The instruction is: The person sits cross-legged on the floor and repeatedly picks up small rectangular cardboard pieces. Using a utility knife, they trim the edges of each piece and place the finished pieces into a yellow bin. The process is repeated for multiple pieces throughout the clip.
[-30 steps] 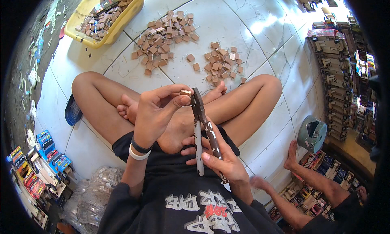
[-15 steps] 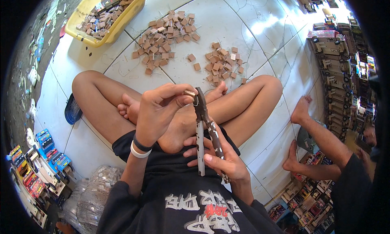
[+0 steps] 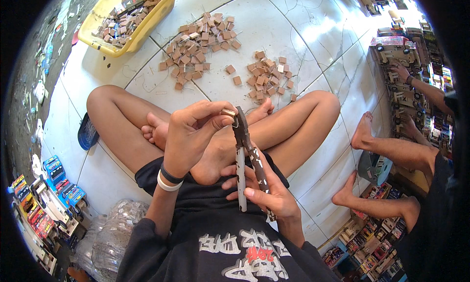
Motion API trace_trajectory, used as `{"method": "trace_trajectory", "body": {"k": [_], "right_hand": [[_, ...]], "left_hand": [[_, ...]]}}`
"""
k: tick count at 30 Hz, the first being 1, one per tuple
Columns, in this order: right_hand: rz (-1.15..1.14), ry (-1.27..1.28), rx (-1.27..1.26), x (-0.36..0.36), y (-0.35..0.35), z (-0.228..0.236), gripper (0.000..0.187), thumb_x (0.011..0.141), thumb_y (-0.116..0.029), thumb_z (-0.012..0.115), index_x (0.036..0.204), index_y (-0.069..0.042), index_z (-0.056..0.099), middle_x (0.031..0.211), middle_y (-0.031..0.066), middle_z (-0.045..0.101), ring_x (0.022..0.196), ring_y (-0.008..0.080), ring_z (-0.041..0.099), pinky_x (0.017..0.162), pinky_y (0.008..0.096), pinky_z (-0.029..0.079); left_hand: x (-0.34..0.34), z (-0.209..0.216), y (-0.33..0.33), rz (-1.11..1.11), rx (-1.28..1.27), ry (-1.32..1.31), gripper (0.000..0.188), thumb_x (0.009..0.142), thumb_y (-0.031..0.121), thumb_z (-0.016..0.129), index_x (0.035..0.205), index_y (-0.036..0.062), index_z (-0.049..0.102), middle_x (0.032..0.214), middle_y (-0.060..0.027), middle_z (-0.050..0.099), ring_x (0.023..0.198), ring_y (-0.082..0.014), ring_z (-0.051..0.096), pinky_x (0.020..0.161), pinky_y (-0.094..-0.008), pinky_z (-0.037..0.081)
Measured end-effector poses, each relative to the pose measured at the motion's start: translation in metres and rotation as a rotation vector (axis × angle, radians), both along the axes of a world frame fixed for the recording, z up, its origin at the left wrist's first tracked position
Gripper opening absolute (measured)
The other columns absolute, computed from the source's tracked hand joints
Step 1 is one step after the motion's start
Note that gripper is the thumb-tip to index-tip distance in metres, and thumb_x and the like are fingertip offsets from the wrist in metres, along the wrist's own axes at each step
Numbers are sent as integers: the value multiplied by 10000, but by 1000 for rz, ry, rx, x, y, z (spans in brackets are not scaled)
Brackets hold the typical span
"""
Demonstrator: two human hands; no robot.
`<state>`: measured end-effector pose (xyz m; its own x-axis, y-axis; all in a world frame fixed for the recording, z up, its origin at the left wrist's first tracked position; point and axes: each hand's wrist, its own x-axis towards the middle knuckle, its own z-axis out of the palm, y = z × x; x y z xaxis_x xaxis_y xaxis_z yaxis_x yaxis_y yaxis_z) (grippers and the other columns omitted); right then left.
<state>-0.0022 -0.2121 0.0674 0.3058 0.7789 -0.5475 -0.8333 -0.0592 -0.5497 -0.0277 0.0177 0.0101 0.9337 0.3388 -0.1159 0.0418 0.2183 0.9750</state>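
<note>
My left hand (image 3: 193,132) pinches a small wooden block (image 3: 228,113) between thumb and fingertips. A thin bent wire (image 3: 236,124) shows beside the block, at the jaws of a pair of dark pliers (image 3: 240,131). My right hand (image 3: 274,191) is closed around the pliers' long handles, whose light coating is chipped and worn. Both hands are above my crossed legs. On the tiles beyond them lie a larger heap of small brown blocks, many with wires (image 3: 200,47), and a smaller heap of blocks (image 3: 267,76). Whether the jaws grip the wire is hard to make out.
A yellow basin (image 3: 139,41) full of blocks stands at the far left. Toy trucks (image 3: 58,179), a clear plastic bag (image 3: 117,233) and a blue sandal (image 3: 87,132) lie left. At right are rows of wooden toy vehicles (image 3: 404,105), a bucket (image 3: 376,170) and another person's legs (image 3: 387,147).
My hands, the block and the pliers stay almost in place. At the right, the other person's legs have shifted and their hand now reaches to the row of toy vehicles.
</note>
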Motion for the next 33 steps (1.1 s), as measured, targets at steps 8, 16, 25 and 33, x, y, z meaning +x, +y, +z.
{"method": "trace_trajectory", "body": {"k": [8,16,25,33], "right_hand": [[210,-46,-128,-14,-7,-30,556,1032,-159,649,1524,-7,440,1129,138,641,1092,199,632,943,386,527],[149,-231,-363,-37,-23,-52,193,1078,-205,629,1051,-21,579,800,-2,536,690,107,514,661,277,443],[-162,-361,-614,-29,-23,-59,552,1117,-214,570,1605,-34,385,1150,95,653,994,169,647,870,331,569],[-183,-298,-563,-27,-24,-55,578,1119,-208,566,1624,-41,342,1338,159,638,1139,230,657,960,398,560]], "left_hand": [[-1,4,5,-119,145,-16,243,911,-109,728,1137,-35,777,1001,-93,753,927,-129,740,789,-232,586],[5,-7,-7,-171,76,-78,241,907,-120,705,1111,-23,787,994,-99,752,903,-126,723,757,-239,575],[26,-20,-22,-94,541,57,242,903,127,795,1120,23,772,967,-184,777,873,-317,776,749,-377,599],[45,-71,7,51,944,187,280,906,121,778,1177,61,743,1103,-172,748,1003,-360,729,857,-448,583]]}}
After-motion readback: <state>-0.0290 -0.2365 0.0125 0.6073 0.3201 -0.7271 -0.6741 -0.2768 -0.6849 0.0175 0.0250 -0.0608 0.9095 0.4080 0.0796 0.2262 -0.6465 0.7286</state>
